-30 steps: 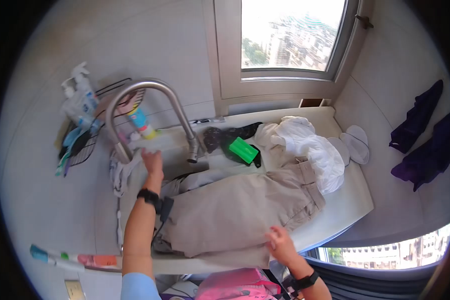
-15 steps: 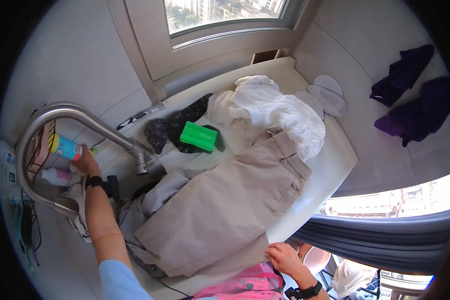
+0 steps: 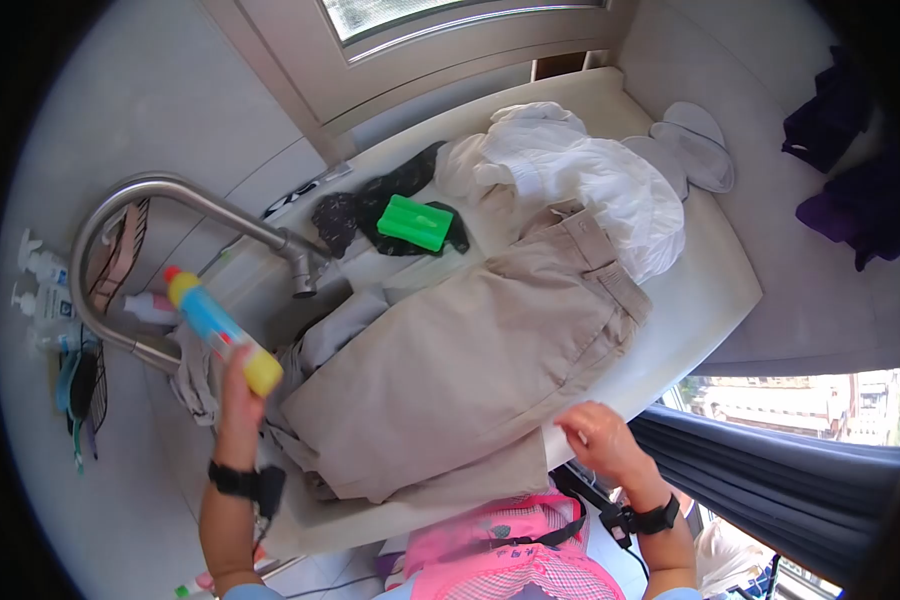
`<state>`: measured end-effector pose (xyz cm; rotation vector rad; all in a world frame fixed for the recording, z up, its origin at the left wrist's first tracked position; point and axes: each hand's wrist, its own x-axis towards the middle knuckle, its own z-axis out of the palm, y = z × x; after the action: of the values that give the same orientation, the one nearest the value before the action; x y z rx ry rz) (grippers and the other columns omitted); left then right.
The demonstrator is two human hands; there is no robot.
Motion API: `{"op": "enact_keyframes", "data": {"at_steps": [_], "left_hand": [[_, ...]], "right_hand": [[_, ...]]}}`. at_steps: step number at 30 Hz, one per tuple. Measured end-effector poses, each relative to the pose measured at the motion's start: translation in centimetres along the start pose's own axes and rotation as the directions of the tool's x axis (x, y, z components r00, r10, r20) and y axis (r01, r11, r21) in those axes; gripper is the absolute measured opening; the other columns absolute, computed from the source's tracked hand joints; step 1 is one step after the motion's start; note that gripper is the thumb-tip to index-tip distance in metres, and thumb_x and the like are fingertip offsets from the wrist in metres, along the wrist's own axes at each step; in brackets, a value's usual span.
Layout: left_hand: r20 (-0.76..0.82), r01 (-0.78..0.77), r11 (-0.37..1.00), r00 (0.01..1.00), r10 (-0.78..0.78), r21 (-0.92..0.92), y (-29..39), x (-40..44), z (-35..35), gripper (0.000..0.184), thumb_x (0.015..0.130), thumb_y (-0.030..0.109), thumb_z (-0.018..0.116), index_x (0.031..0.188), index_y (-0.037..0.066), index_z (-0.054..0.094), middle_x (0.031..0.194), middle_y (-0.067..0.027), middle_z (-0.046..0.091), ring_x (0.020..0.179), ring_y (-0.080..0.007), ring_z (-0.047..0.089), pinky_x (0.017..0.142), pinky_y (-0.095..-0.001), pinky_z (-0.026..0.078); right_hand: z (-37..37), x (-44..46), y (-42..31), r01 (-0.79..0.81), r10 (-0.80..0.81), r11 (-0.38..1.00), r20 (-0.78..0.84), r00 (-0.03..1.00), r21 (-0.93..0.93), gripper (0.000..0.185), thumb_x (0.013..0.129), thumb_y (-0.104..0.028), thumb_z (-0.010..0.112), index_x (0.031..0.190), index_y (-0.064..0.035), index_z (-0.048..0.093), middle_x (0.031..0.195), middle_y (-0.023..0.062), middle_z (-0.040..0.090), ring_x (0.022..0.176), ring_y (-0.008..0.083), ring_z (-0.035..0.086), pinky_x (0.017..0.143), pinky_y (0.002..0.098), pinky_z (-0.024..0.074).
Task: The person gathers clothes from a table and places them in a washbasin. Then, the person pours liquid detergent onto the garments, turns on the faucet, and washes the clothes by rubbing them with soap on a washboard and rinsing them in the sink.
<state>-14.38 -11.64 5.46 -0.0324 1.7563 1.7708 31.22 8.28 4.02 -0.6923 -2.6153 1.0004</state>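
My left hand (image 3: 238,392) is closed round the lower part of a yellow and blue bottle with a red cap (image 3: 213,325), held tilted over the sink's left side. Beige trousers (image 3: 450,375) lie spread across the sink and its sloping board. Just off their lower right edge is my right hand (image 3: 598,438), its fingers curled loosely with nothing seen between them. A green soap box (image 3: 415,223) rests on dark patterned cloth (image 3: 340,222). Bunched white cloth (image 3: 590,175) lies above the waistband.
A curved metal faucet (image 3: 185,190) arches over the sink at the left. Pump bottles (image 3: 50,290) and a wire rack (image 3: 95,395) with brushes are on the left wall. White slippers (image 3: 692,145) stand at the right. Purple cloths (image 3: 855,205) hang on the right wall.
My left hand has lifted the bottle away from the rack beside the faucet and brought it towards me. My right hand has risen slightly to the trousers' edge. The view has shifted.
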Motion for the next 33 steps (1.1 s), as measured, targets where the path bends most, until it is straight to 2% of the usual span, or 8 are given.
{"op": "enact_keyframes", "data": {"at_steps": [3, 6, 12, 15, 22, 27, 28, 33], "left_hand": [[0.181, -0.118, 0.951, 0.981, 0.067, 0.287, -3.9, -9.4, -0.1, 0.042, 0.067, 0.013, 0.065, 0.104, 0.007, 0.047, 0.085, -0.0051, 0.056, 0.075, -0.0197, 0.059, 0.063, -0.0322, 0.048], [0.475, -0.425, 0.55, 0.878, 0.058, 0.719, -6.0, -15.6, 0.3, 0.053, 0.057, 0.013, 0.071, 0.104, 0.005, 0.049, 0.087, -0.0094, 0.058, 0.078, -0.0235, 0.06, 0.071, -0.0325, 0.047], [0.377, -0.203, 0.516, 0.89, -0.257, 0.832, -7.2, -23.0, 3.2, 0.055, 0.053, 0.017, 0.076, 0.101, 0.004, 0.052, 0.09, -0.0099, 0.059, 0.085, -0.0196, 0.059, 0.075, -0.0299, 0.046], [0.447, -0.386, 0.318, 0.882, -0.148, 0.866, -6.8, -23.9, 2.6, 0.055, 0.054, 0.019, 0.075, 0.102, 0.005, 0.051, 0.089, -0.0094, 0.059, 0.083, -0.0226, 0.059, 0.075, -0.0307, 0.046], [0.623, -0.29, 0.649, 0.69, -0.368, 0.704, -6.7, -23.8, 1.8, 0.058, 0.058, 0.02, 0.074, 0.109, 0.006, 0.049, 0.096, -0.0108, 0.058, 0.087, -0.0235, 0.057, 0.078, -0.0294, 0.044], [0.704, -0.346, 0.701, 0.638, -0.312, 0.624, -7.1, -23.0, 1.1, 0.061, 0.057, 0.022, 0.074, 0.111, 0.006, 0.05, 0.097, -0.0117, 0.058, 0.089, -0.025, 0.058, 0.079, -0.03, 0.044], [0.666, -0.406, 0.607, 0.689, -0.287, 0.682, -6.8, -22.7, 0.8, 0.061, 0.056, 0.022, 0.075, 0.109, 0.007, 0.05, 0.095, -0.0121, 0.058, 0.088, -0.0263, 0.058, 0.078, -0.0309, 0.045], [0.491, -0.493, 0.034, 0.869, 0.054, 0.869, -3.8, -20.9, 0.2, 0.055, 0.054, 0.023, 0.073, 0.102, 0.007, 0.051, 0.088, -0.0138, 0.057, 0.082, -0.0303, 0.056, 0.069, -0.0381, 0.045]], "right_hand": [[-1.5, 2.3, -0.5, 0.052, -0.049, 0.997, -0.064, 0.997, 0.061, 0.013, 0.071, -0.002, 0.056, 0.084, -0.0035, 0.058, 0.079, 0.0115, 0.059, 0.074, 0.0291, 0.056, 0.065, 0.0373, 0.0454], [-0.8, 4.8, -3.3, 0.156, -0.145, 0.963, -0.064, 0.987, 0.221, 0.017, 0.078, -0.005, 0.055, 0.094, -0.0015, 0.055, 0.081, 0.0134, 0.057, 0.076, 0.0293, 0.056, 0.066, 0.0363, 0.0448], [1.0, 5.6, -9.3, 0.25, -0.364, 0.869, 0.209, 0.908, 0.426, 0.034, 0.079, -0.015, 0.057, 0.109, -0.0024, 0.046, 0.086, 0.0129, 0.059, 0.078, 0.0308, 0.057, 0.068, 0.0373, 0.0463], [0.6, 4.5, -9.5, 0.116, -0.284, 0.82, 0.222, 0.933, 0.561, 0.034, 0.079, -0.016, 0.057, 0.108, -0.0026, 0.047, 0.085, 0.0125, 0.058, 0.073, 0.0315, 0.056, 0.065, 0.0377, 0.0466], [2.7, 3.6, -10.0, 0.265, -0.383, 0.889, 0.285, 0.879, 0.374, 0.019, 0.084, -0.015, 0.052, 0.097, -0.0023, 0.05, 0.081, 0.0124, 0.058, 0.071, 0.0308, 0.057, 0.06, 0.0335, 0.0466], [3.4, 4.3, -9.1, -0.267, -0.175, 0.713, 0.534, 0.827, 0.648, 0.02, 0.086, -0.016, 0.047, 0.099, -0.0019, 0.052, 0.08, 0.0131, 0.057, 0.073, 0.0287, 0.056, 0.064, 0.035, 0.0453], [3.7, 4.6, -8.6, -0.442, -0.133, 0.62, 0.642, 0.755, 0.648, 0.021, 0.085, -0.015, 0.048, 0.101, -0.0022, 0.053, 0.083, 0.0134, 0.058, 0.08, 0.0296, 0.056, 0.069, 0.0367, 0.0453], [8.4, 4.4, -6.1, 0.056, -0.121, 0.964, 0.242, 0.963, 0.26, 0.032, 0.077, -0.012, 0.057, 0.107, -0.0025, 0.05, 0.107, 0.0186, 0.048, 0.1, 0.034, 0.046, 0.084, 0.0396, 0.0396]]}}
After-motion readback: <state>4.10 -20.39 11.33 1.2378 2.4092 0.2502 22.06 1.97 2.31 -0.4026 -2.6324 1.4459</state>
